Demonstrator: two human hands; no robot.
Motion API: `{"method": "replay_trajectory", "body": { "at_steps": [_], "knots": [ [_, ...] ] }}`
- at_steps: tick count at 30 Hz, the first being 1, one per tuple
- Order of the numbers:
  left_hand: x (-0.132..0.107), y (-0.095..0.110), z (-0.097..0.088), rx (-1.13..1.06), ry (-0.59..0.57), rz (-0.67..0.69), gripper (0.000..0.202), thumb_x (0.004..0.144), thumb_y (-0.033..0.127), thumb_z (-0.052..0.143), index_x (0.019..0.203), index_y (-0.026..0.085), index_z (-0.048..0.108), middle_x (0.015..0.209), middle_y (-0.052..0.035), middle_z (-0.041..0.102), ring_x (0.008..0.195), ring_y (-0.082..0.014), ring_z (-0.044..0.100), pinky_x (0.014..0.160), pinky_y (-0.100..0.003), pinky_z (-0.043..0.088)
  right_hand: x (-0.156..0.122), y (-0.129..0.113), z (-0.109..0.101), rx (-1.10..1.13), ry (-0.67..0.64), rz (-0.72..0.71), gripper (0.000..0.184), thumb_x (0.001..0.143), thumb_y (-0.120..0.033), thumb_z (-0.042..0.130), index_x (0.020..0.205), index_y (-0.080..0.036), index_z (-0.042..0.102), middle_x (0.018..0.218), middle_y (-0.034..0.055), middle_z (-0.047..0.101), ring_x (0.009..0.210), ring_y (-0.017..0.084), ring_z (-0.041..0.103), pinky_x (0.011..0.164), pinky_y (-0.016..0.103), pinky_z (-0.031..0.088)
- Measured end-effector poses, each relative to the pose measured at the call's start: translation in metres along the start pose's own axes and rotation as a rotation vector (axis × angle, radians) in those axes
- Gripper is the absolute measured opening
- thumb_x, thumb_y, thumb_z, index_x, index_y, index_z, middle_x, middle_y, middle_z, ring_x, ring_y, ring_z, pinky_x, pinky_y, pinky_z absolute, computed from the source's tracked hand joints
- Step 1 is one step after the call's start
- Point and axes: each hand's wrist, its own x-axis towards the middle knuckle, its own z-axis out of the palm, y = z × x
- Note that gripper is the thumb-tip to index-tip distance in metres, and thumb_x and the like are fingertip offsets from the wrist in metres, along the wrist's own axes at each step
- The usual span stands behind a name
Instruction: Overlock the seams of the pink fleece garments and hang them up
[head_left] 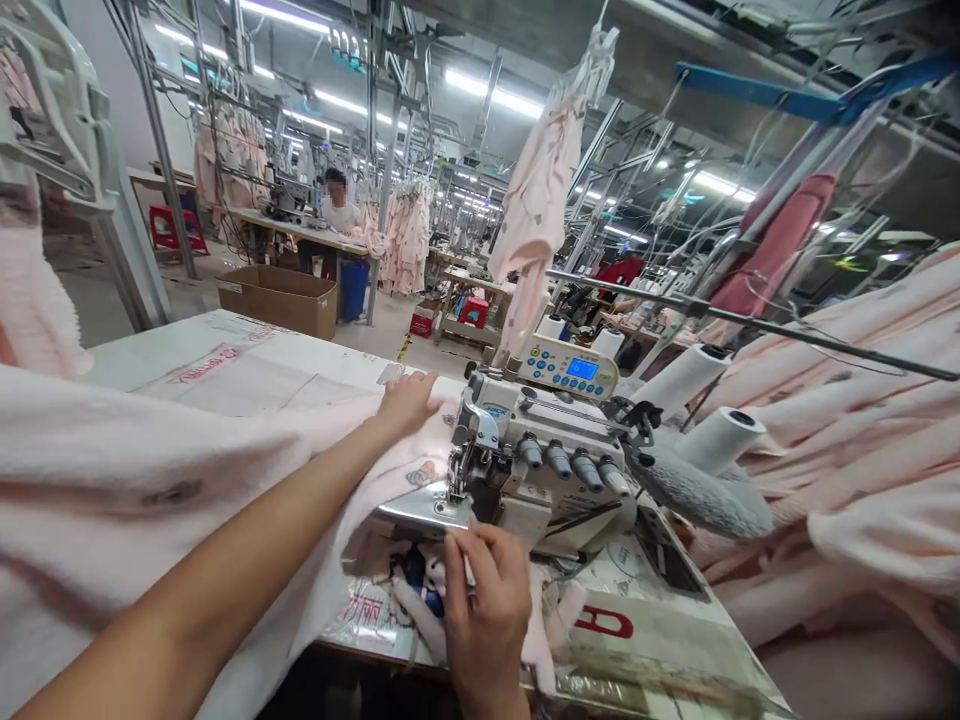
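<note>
Fleecy pale-pink fabric (150, 470) drapes over the white table (225, 365), running up to the boxy grey sewing machine (540, 455). Left hand (409, 400) lies flat and open on it; right hand (487, 600) pinches scraps below the needle plate. Garments hang around the strip-lit factory hall.

Fabric: pale pink fleece garment (187, 470), soft and fuzzy, with a small printed motif near the sewing machine (540, 460).
Pose: draped loosely, spread wide to the left of the sewing machine, one edge drawn up to its needle area.
Scraps: narrow pink strips (420, 610) lying bunched just in front of the sewing machine, below its plate.
</note>
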Motion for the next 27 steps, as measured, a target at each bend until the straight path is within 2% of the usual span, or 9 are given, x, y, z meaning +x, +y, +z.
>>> {"method": "replay_trajectory", "body": {
  "at_steps": [5,8,11,13,15,18,21,24,27],
  "knots": [
    [-0.014,-0.029,-0.015,0.031,-0.071,-0.187,0.05,0.094,0.04,0.036,0.138,0.017,0.032,0.118,-0.0149,0.058,0.101,-0.0269,0.06,0.083,-0.045,0.048,-0.019,-0.021,0.0,0.215,-0.182,-0.001,0.019,0.089,-0.016,0.049,0.103,-0.019,0.062,0.086,0.0059,0.063,0.079,0.018,0.059,0.069,0.029,0.046],
    [-0.069,-0.054,-0.025,0.056,-0.085,-0.236,0.056,0.093,0.039,0.032,0.144,0.019,0.02,0.118,-0.0166,0.059,0.099,-0.0307,0.062,0.081,-0.044,0.047,-0.026,-0.019,0.001,0.318,-0.212,0.117,0.02,0.09,-0.021,0.05,0.105,-0.02,0.062,0.089,0.0046,0.068,0.079,0.016,0.064,0.068,0.025,0.049],
    [-0.142,-0.061,-0.033,0.04,-0.054,-0.205,0.05,0.095,0.034,0.027,0.143,0.023,0.022,0.134,-0.0128,0.048,0.103,-0.0251,0.061,0.084,-0.038,0.047,-0.025,-0.015,0.007,0.411,-0.27,0.289,0.02,0.09,-0.029,0.05,0.096,-0.022,0.068,0.088,0.0033,0.071,0.08,0.016,0.066,0.069,0.023,0.05],
    [-0.182,-0.048,-0.038,-0.096,-0.045,-0.132,0.039,0.094,0.033,0.027,0.128,0.023,0.044,0.126,-0.0087,0.056,0.103,-0.0221,0.061,0.084,-0.033,0.046,-0.021,-0.012,0.014,0.527,-0.322,0.425,0.025,0.088,-0.037,0.052,0.087,-0.021,0.071,0.079,0.0027,0.071,0.073,0.017,0.065,0.064,0.023,0.048],
    [-0.205,-0.023,-0.043,-0.274,-0.249,0.024,0.032,0.094,0.032,0.029,0.1,0.025,0.06,0.095,-0.0018,0.069,0.085,-0.0173,0.065,0.072,-0.026,0.047,-0.018,-0.007,0.021,0.649,-0.341,0.56,0.037,0.084,-0.048,0.053,0.072,-0.017,0.07,0.062,0.0019,0.067,0.059,0.016,0.06,0.053,0.023,0.045],
    [-0.206,0.018,-0.045,-0.357,-0.45,0.252,0.031,0.093,0.031,0.035,0.077,0.023,0.06,0.074,0.0013,0.067,0.066,-0.0146,0.061,0.061,-0.024,0.043,-0.018,0.004,0.023,0.708,-0.276,0.698,0.053,0.083,-0.059,0.047,0.064,-0.013,0.066,0.052,0.0011,0.06,0.046,0.013,0.051,0.042,0.022,0.039],
    [-0.191,0.045,-0.043,-0.267,-0.358,0.33,0.027,0.092,0.03,0.038,0.085,0.021,0.063,0.083,-0.0028,0.068,0.076,-0.0186,0.061,0.068,-0.028,0.045,-0.024,0.018,0.009,0.668,-0.188,0.76,0.056,0.087,-0.059,0.04,0.081,-0.011,0.068,0.061,0.0039,0.064,0.054,0.016,0.056,0.049,0.026,0.045],
    [-0.186,0.039,-0.048,-0.28,-0.212,0.364,0.026,0.091,0.032,0.041,0.109,0.025,0.059,0.103,-0.0047,0.066,0.096,-0.0218,0.058,0.084,-0.035,0.045,-0.046,0.034,-0.012,0.55,-0.164,0.681,0.047,0.089,-0.052,0.042,0.103,-0.015,0.067,0.097,0.0101,0.069,0.091,0.025,0.062,0.077,0.035,0.05],
    [-0.202,-0.005,-0.065,-0.285,0.013,0.287,0.031,0.09,0.033,0.045,0.121,0.029,0.05,0.119,-0.0022,0.061,0.11,-0.0202,0.053,0.096,-0.035,0.041,-0.081,0.062,-0.019,0.118,-0.25,0.214,0.045,0.09,-0.044,0.045,0.128,-0.021,0.053,0.126,0.0107,0.059,0.116,0.029,0.052,0.095,0.043,0.042]
  ]
}}
